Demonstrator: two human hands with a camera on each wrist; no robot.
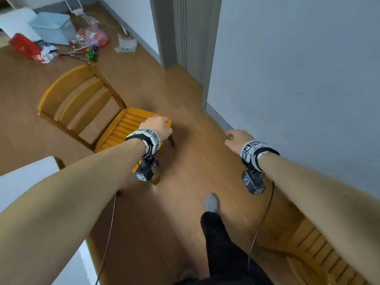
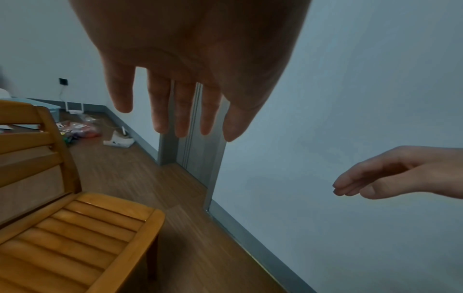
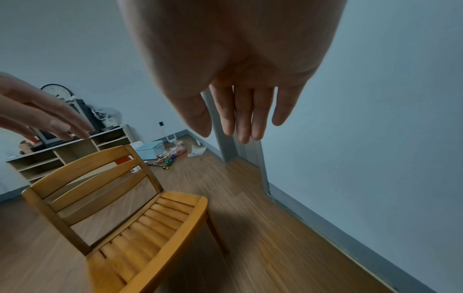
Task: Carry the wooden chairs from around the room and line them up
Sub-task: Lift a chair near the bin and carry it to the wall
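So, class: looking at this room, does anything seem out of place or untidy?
Yes. A loose heap of clutter, plastic bags and small bright items, lies spread on the wooden floor beside a pale blue bin near the far wall. The wooden chair stands upright and looks undamaged.

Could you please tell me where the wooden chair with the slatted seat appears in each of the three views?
Head: the chair is left of centre, under the left hand.
Left wrist: bottom left, its back at the left edge.
Right wrist: lower left, whole seat and back showing.
Shared landmark: the grey door frame in the wall beyond the chair.
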